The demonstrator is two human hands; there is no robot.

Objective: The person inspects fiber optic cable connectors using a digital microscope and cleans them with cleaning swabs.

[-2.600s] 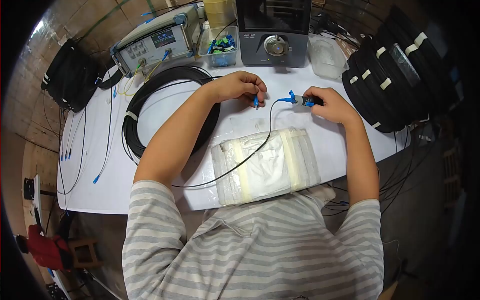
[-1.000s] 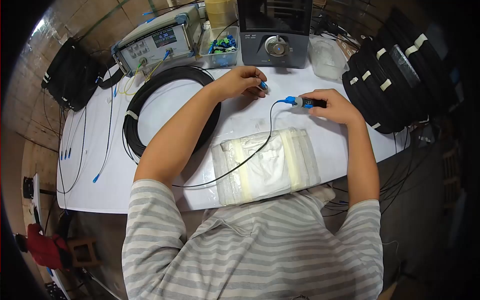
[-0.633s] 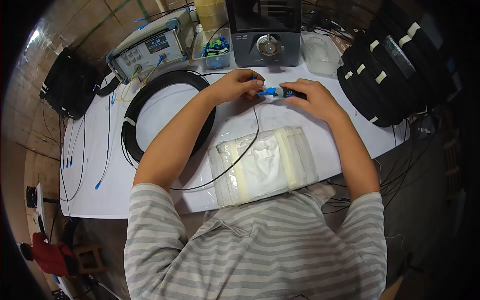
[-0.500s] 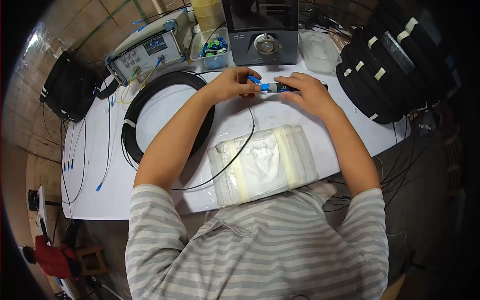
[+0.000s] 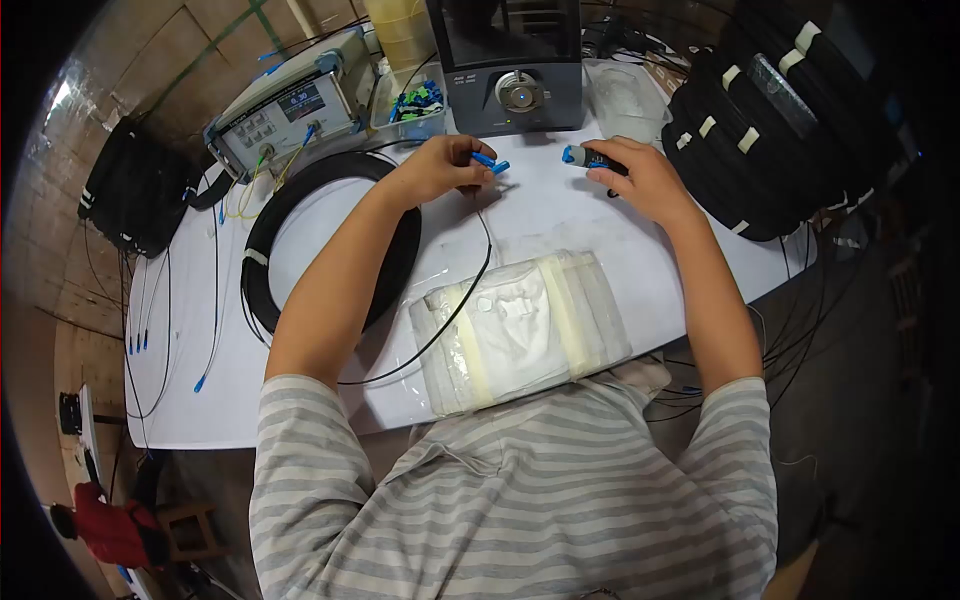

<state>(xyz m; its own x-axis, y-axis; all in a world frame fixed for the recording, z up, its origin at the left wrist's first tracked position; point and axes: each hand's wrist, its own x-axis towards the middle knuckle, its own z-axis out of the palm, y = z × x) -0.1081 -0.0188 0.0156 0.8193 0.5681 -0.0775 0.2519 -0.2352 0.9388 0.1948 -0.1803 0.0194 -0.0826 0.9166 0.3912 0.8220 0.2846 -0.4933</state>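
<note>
Along the far left of the white table [image 5: 200, 420], a black cable bundle [image 5: 135, 190] is standing beside a meter [image 5: 290, 105] with a lit screen. Nearer the front, thin cables ending in blue plugs are lying loose. Right of these, a large black coil [image 5: 258, 240] is lying flat, partly under the left forearm. Behind the hands, a clear tray [image 5: 408, 130] is holding small blue and green parts. The left hand [image 5: 440, 172] is pinching blue connectors [image 5: 490, 162] between thumb and fingers above the table; a cable [image 5: 462, 308] is curving below them across a wrapped packet [image 5: 520, 325]. A dark machine [image 5: 515, 100] is standing behind. The right hand [image 5: 640, 175], apart from the left, is gripping a blue-tipped tube [image 5: 590, 158]. Beyond it, a plastic tub [image 5: 630, 100] is sitting beside stacked black coils [image 5: 730, 160].
</note>
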